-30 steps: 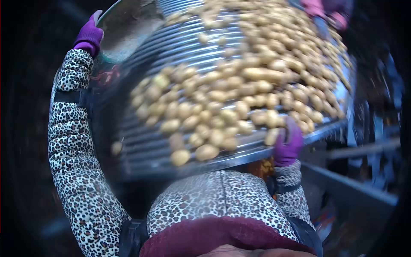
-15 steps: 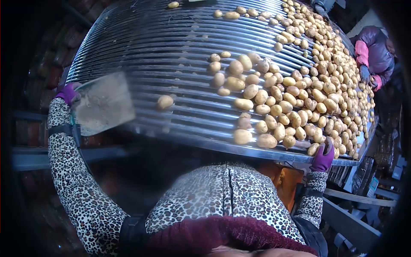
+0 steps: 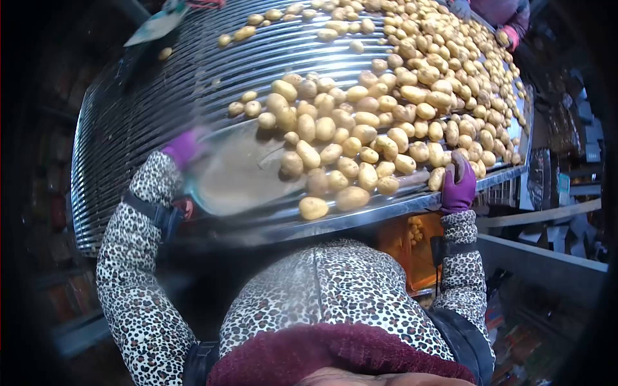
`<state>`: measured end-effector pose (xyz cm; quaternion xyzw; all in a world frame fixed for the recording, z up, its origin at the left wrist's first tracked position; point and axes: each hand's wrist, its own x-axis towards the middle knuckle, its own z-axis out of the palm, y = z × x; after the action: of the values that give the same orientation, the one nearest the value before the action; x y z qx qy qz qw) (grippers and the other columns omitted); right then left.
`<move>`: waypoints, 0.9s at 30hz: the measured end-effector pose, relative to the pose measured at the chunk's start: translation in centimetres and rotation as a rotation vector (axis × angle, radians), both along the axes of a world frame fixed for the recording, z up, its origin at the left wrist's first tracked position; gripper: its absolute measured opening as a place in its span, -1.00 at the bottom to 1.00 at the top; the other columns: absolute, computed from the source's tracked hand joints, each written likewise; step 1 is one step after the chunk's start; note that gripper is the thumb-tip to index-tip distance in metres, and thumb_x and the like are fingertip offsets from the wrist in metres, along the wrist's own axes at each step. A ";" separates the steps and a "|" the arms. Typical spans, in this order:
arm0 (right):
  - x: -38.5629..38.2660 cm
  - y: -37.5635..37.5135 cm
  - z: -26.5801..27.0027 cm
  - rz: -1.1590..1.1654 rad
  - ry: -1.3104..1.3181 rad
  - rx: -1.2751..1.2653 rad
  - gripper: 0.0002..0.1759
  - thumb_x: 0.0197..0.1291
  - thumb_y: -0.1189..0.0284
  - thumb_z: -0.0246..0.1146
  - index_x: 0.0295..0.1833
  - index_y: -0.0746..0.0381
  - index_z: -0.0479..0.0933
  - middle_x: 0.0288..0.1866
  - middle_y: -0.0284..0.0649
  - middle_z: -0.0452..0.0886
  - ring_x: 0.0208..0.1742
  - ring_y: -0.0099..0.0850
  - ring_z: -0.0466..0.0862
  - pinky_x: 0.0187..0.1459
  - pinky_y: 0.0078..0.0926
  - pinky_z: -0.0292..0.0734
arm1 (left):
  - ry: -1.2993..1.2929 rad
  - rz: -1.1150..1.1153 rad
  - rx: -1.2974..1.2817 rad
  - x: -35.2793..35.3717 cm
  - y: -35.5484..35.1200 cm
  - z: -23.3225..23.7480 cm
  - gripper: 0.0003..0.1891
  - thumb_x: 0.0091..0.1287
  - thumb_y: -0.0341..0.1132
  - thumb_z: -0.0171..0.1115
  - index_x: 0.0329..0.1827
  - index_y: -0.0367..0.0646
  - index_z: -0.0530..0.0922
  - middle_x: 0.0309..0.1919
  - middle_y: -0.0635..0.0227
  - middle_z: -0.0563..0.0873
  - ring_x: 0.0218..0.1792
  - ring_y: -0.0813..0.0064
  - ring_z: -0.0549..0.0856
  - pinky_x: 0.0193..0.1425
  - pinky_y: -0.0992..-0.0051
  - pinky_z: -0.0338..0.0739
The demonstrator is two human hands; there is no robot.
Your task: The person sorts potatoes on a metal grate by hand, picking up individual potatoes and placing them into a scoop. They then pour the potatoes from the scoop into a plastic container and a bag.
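**Bare rollers left, potatoes packed right**

The roller table (image 3: 122,148) lies bare along its left part, which leaves open passage for a hand. From the middle to the far right, potatoes (image 3: 386,109) lie packed, touching one another. A blurred scoop (image 3: 238,174) in the left hand (image 3: 183,148) blocks the heap's near-left edge. The right hand (image 3: 458,186) sits at the near rim, potatoes just beside it.
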<state>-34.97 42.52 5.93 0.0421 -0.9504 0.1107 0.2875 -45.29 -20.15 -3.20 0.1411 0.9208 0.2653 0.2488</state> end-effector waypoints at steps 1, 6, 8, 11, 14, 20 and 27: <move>0.3 -0.7 0.2 -0.018 0.000 -0.009 -0.67 0.15 0.46 0.22 0.05 0.27 0.56 -0.05 -0.04 0.65 -0.01 -0.11 0.63 0.08 -0.22 0.49 | -0.026 0.095 0.142 1.2 1.5 2.3 -0.42 0.27 -0.23 0.27 0.33 -0.25 0.36 0.07 0.16 0.59 0.06 0.42 0.57 0.16 0.43 0.47; 0.4 -1.6 0.4 -0.016 0.032 -0.067 -0.67 0.15 0.48 0.22 0.06 0.28 0.56 -0.03 -0.04 0.65 -0.01 -0.13 0.64 0.08 -0.25 0.51 | -0.331 0.395 0.650 8.8 0.2 7.2 0.01 0.22 -0.08 0.36 0.54 -0.27 -0.12 0.45 -0.06 0.18 0.45 0.13 0.24 0.50 0.23 0.14; 0.1 -1.1 0.5 0.004 0.026 -0.079 -0.66 0.15 0.48 0.22 0.06 0.28 0.56 -0.03 -0.04 0.65 0.00 -0.13 0.64 0.08 -0.25 0.51 | -0.078 0.337 0.411 14.0 -0.5 6.4 0.15 0.07 0.01 0.47 0.55 -0.21 -0.13 0.46 -0.07 0.16 0.44 0.11 0.24 0.49 0.20 0.14; 0.1 -1.2 0.3 0.007 -0.005 -0.083 -0.66 0.15 0.48 0.22 0.07 0.29 0.55 -0.01 -0.04 0.64 0.01 -0.13 0.64 0.09 -0.25 0.50 | 0.316 0.196 -0.186 17.8 0.8 7.2 0.07 -0.14 -0.18 0.46 0.50 -0.17 0.09 0.25 -0.05 0.49 0.24 0.02 0.51 0.26 0.15 0.45; -0.1 -0.2 -0.1 0.021 0.002 -0.087 -0.66 0.16 0.47 0.22 0.07 0.27 0.55 0.00 -0.04 0.64 0.04 -0.14 0.63 0.10 -0.23 0.49 | 0.270 0.365 -0.103 18.3 2.3 5.2 0.05 -0.21 -0.32 0.44 0.50 -0.05 0.16 0.25 0.02 0.52 0.20 0.02 0.55 0.22 0.23 0.49; -0.1 -0.7 -0.4 -0.021 0.057 -0.015 -0.68 0.14 0.42 0.24 0.03 0.21 0.59 -0.06 -0.10 0.67 -0.04 -0.14 0.64 0.05 -0.21 0.49 | 0.293 0.182 -0.005 13.1 3.2 11.8 -0.16 -0.17 -0.49 0.34 0.36 -0.13 0.38 0.12 0.00 0.62 0.12 0.12 0.64 0.16 0.33 0.56; -0.1 -2.7 0.7 -0.037 0.111 -0.011 -0.71 0.13 0.39 0.26 -0.01 0.18 0.60 -0.13 -0.12 0.67 -0.10 -0.13 0.64 0.00 -0.20 0.49 | 0.320 0.026 0.100 5.1 11.9 14.8 -0.21 -0.22 -0.51 0.38 0.27 -0.25 0.45 0.09 0.02 0.64 0.17 0.20 0.62 0.25 0.42 0.48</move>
<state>-35.08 39.79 6.64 0.0291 -0.9331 0.1083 0.3418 -40.21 -8.27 11.56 0.1817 0.9361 0.2882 0.0880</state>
